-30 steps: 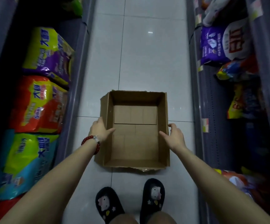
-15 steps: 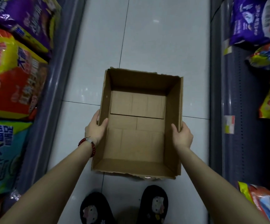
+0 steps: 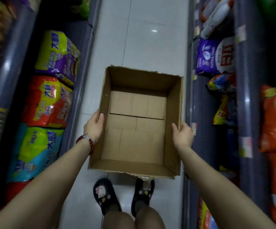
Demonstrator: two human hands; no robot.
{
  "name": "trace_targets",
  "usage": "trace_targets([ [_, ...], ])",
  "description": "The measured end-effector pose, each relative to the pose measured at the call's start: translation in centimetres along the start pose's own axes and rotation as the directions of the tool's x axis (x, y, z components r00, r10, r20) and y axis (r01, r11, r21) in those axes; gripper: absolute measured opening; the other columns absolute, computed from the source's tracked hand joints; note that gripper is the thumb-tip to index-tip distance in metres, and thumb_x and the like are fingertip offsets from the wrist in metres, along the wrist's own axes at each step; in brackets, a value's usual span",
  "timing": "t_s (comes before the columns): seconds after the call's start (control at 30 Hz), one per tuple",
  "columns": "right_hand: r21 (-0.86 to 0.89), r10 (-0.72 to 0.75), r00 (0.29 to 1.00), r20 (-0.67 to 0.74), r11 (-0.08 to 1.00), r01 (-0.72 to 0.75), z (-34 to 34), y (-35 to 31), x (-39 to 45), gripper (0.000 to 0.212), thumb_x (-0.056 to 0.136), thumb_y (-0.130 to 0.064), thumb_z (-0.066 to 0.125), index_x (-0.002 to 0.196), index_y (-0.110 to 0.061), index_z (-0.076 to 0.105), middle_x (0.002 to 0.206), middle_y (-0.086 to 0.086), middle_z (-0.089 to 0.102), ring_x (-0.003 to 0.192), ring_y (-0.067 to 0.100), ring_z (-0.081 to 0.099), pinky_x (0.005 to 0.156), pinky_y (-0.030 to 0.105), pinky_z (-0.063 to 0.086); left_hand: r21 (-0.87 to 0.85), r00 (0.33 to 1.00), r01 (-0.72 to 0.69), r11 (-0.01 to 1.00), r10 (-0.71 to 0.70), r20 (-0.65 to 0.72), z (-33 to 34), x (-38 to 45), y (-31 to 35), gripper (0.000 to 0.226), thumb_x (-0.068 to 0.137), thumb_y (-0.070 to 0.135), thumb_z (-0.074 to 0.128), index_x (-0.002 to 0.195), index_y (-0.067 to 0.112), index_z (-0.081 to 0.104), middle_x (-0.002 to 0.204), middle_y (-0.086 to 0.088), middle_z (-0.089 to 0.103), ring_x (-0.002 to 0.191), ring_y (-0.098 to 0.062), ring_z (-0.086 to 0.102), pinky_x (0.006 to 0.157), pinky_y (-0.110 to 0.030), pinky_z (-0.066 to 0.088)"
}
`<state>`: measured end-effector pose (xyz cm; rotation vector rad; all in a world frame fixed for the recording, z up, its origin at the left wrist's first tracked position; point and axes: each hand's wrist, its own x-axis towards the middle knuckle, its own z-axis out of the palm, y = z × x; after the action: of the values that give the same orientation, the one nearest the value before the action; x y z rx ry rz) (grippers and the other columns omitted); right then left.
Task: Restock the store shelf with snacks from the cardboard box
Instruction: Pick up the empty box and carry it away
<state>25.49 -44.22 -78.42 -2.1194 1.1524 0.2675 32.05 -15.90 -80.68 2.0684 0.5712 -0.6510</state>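
Both arms reach down: left hand (image 3: 93, 128) clamps the left wall of the cardboard box (image 3: 104, 103), right hand (image 3: 182, 135) the right wall, thumbs inside. Box sits above the slippers (image 3: 105, 195), nothing inside, in the aisle between shelves of snack bags (image 3: 46, 101).

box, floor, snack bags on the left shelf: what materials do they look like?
Cardboard box: brown corrugated board, matte, with ragged torn rims and folded bottom flaps. Floor: likely glazed ceramic tile, judging by the grout lines and a light's reflection. Snack bags: probably printed plastic film, glossy and crinkled.
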Motion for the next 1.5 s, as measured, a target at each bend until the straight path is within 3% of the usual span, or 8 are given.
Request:
trace_targets([
  [0.17, 0.006, -0.012, 1.000, -0.023, 1.000, 0.012, -10.7, -6.5, -5.7, 0.047, 0.096, -0.030, 0.056, 0.138, -0.008, 0.050, 0.129, 0.019, 0.060, 0.125, 0.035, 0.051, 0.100, 0.042, 0.044, 0.022, 0.997, -0.073, 0.997, 0.073, -0.019, -6.2, -8.8, 11.0, 0.051, 0.103, 0.034, 0.036, 0.149, 0.012, 0.031, 0.154, -0.009, 0.035, 0.142, -0.026, 0.030, 0.115, -0.032, 0.022],
  [0.33, 0.084, -0.026, 0.998, -0.065, 0.996, 0.032, -19.4, -11.4, -10.6, 0.033, 0.095, -0.024, 0.057, 0.124, -0.008, 0.060, 0.116, 0.014, 0.066, 0.109, 0.031, 0.061, 0.089, 0.037, 0.049, 0.101, 0.989, -0.135, 0.986, 0.140, -0.042, -11.7, -15.5, 19.3, 0.053, 0.102, 0.039, 0.037, 0.148, 0.014, 0.034, 0.153, -0.009, 0.035, 0.142, -0.030, 0.031, 0.119, -0.038, 0.022],
  [0.5, 0.110, -0.075, 0.992, -0.097, 0.990, 0.085, -26.5, -14.7, -14.6, 0.029, 0.094, -0.022, 0.057, 0.118, -0.008, 0.063, 0.112, 0.016, 0.067, 0.108, 0.033, 0.060, 0.084, 0.033, 0.047, 0.112, 0.976, -0.209, 0.971, 0.214, -0.037, -15.5, -20.9, 25.2, 0.052, 0.102, 0.040, 0.037, 0.145, 0.010, 0.039, 0.150, -0.013, 0.040, 0.138, -0.034, 0.036, 0.113, -0.040, 0.028],
  [0.6, 0.111, -0.086, 0.983, -0.162, 0.988, 0.105, -29.4, -15.9, -16.8, 0.026, 0.092, -0.024, 0.058, 0.113, -0.008, 0.064, 0.109, 0.016, 0.068, 0.103, 0.033, 0.064, 0.087, 0.039, 0.053, 0.152, 0.965, -0.251, 0.956, 0.259, -0.036, -16.6, -23.5, 27.5, 0.050, 0.103, 0.036, 0.036, 0.144, 0.008, 0.040, 0.148, -0.017, 0.042, 0.137, -0.036, 0.037, 0.112, -0.040, 0.029],
  [0.77, 0.110, -0.030, 0.967, -0.252, 0.992, 0.060, -31.8, -16.7, -19.4, 0.021, 0.093, -0.023, 0.058, 0.108, -0.009, 0.063, 0.107, 0.016, 0.067, 0.102, 0.034, 0.063, 0.086, 0.041, 0.053, 0.122, 0.943, -0.333, 0.935, 0.326, 0.068, -17.0, -24.1, 30.0, 0.053, 0.103, 0.035, 0.035, 0.148, 0.009, 0.032, 0.154, -0.012, 0.034, 0.142, -0.031, 0.031, 0.116, -0.040, 0.025],
  [0.93, 0.161, 0.125, 0.930, -0.346, 0.984, -0.072, -32.4, -16.3, -22.0, 0.041, 0.095, -0.024, 0.057, 0.133, -0.009, 0.053, 0.124, 0.018, 0.062, 0.113, 0.035, 0.060, 0.092, 0.041, 0.050, 0.164, 0.884, -0.431, 0.887, 0.379, 0.275, -17.4, -22.8, 32.8, 0.055, 0.102, 0.040, 0.032, 0.149, 0.011, 0.030, 0.154, -0.010, 0.035, 0.141, -0.032, 0.032, 0.117, -0.045, 0.025],
  [1.07, 0.218, 0.226, 0.895, -0.385, 0.964, -0.149, -32.0, -14.8, -25.2, 0.033, 0.095, -0.022, 0.058, 0.124, -0.007, 0.059, 0.116, 0.016, 0.065, 0.107, 0.033, 0.062, 0.082, 0.033, 0.049, 0.159, 0.833, -0.455, 0.876, 0.356, 0.423, -17.5, -22.7, 33.9, 0.058, 0.102, 0.042, 0.032, 0.150, 0.010, 0.026, 0.156, -0.009, 0.030, 0.143, -0.029, 0.029, 0.118, -0.046, 0.023],
  [1.5, 0.424, 0.525, 0.747, -0.408, 0.834, -0.354, -30.7, -6.4, -37.0, 0.032, 0.088, -0.018, 0.060, 0.119, -0.011, 0.062, 0.109, 0.015, 0.068, 0.100, 0.033, 0.065, 0.086, 0.036, 0.054, 0.203, 0.630, -0.656, 0.727, 0.379, 0.678, -12.9, -29.1, 33.2, 0.051, 0.104, 0.031, 0.035, 0.147, 0.004, 0.032, 0.152, -0.012, 0.036, 0.140, -0.031, 0.034, 0.114, -0.038, 0.026],
])
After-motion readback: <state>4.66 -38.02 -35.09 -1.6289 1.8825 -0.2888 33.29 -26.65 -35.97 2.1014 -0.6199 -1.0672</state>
